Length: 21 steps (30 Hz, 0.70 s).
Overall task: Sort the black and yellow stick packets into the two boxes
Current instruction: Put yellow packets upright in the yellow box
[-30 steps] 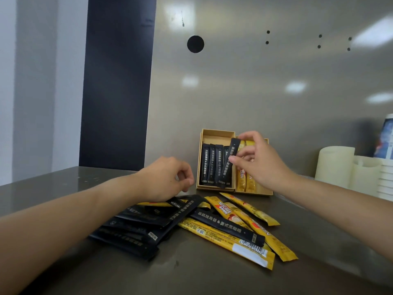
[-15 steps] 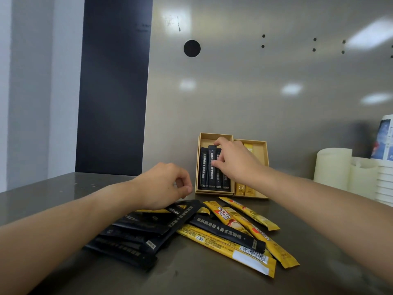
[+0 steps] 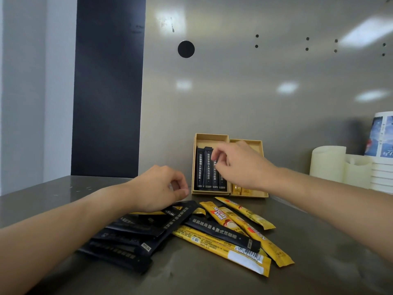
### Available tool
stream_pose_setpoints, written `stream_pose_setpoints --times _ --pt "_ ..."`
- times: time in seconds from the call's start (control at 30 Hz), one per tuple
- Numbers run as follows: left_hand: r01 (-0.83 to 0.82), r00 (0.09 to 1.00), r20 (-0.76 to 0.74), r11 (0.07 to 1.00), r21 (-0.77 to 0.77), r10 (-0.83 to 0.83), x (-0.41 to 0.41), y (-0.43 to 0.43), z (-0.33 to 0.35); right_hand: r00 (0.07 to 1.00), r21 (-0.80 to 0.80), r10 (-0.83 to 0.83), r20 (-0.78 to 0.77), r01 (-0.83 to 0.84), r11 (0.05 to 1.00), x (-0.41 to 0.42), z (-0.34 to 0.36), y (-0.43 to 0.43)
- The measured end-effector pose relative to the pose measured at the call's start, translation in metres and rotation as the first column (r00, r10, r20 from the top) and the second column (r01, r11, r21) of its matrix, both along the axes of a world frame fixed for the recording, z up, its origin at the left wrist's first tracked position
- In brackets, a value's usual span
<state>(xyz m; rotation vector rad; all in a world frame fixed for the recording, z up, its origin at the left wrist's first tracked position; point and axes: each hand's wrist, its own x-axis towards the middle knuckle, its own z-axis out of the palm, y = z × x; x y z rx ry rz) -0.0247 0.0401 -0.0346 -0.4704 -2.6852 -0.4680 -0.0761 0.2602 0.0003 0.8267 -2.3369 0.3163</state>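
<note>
Two open tan boxes stand side by side against the metal back wall. The left box [image 3: 210, 136] holds several black stick packets [image 3: 203, 167] lying side by side. The right box [image 3: 252, 142] shows yellow packets [image 3: 240, 190] at its near end. My right hand [image 3: 240, 165] hovers over the left box with loosely curled fingers just above the black packets, holding nothing. My left hand [image 3: 157, 188] rests, loosely curled, on the back of the loose pile. That pile has black packets [image 3: 131, 235] on the left and yellow packets [image 3: 244, 227] on the right, with one black packet [image 3: 221, 233] lying across the yellow ones.
A cream cylinder [image 3: 327, 162] and a stack of paper cups [image 3: 382, 150] stand at the right by the wall. The steel counter [image 3: 63, 194] runs left to a dark panel. The steel wall rises right behind the boxes.
My right hand carried a black packet from over the right box into the left box, let it go, and has lifted slightly off it. The left hand has hardly moved.
</note>
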Motion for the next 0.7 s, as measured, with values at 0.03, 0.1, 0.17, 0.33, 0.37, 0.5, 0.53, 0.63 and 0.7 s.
stream_pose_setpoints --times 0.03,0.1,0.17,0.33,0.37,0.5,0.53,0.63,0.7 --pt "0.003 1.0 0.004 1.0 0.0 -0.003 0.0 0.0 -0.001 0.999 0.038 0.032 0.021 -0.033 0.999 0.006 -0.003 0.007" --pt "0.013 1.0 0.021 1.0 -0.002 -0.013 0.001 0.001 -0.002 0.997 0.107 0.052 0.063 -0.059 0.993 0.015 -0.015 0.021" --pt "0.013 1.0 0.012 1.0 -0.001 -0.013 0.001 0.003 -0.002 0.996 0.139 0.015 0.092 -0.027 0.99 0.021 -0.028 0.031" --pt "-0.008 1.0 -0.016 1.0 0.007 0.008 -0.001 0.002 -0.003 0.961 0.234 -0.157 0.227 0.103 0.967 0.019 -0.041 0.048" --pt "-0.009 1.0 -0.013 1.0 0.006 0.009 -0.001 0.002 -0.003 0.949 0.232 -0.172 0.263 0.111 0.966 0.019 -0.042 0.051" --pt "-0.005 1.0 -0.001 1.0 0.002 0.005 0.001 0.002 -0.003 0.903 0.169 -0.149 0.404 0.087 0.982 0.022 -0.04 0.05" --pt "-0.008 1.0 -0.004 1.0 -0.003 0.007 0.002 0.002 -0.002 0.89 0.151 -0.133 0.437 0.073 0.986 0.024 -0.038 0.049" --pt "-0.015 1.0 -0.017 1.0 -0.009 0.015 0.002 0.004 -0.002 0.85 0.101 -0.082 0.52 0.035 0.994 0.028 -0.033 0.046" --pt "-0.015 1.0 -0.019 1.0 -0.014 0.015 0.003 0.004 -0.003 0.796 0.027 -0.029 0.605 0.015 1.0 0.028 -0.03 0.046"
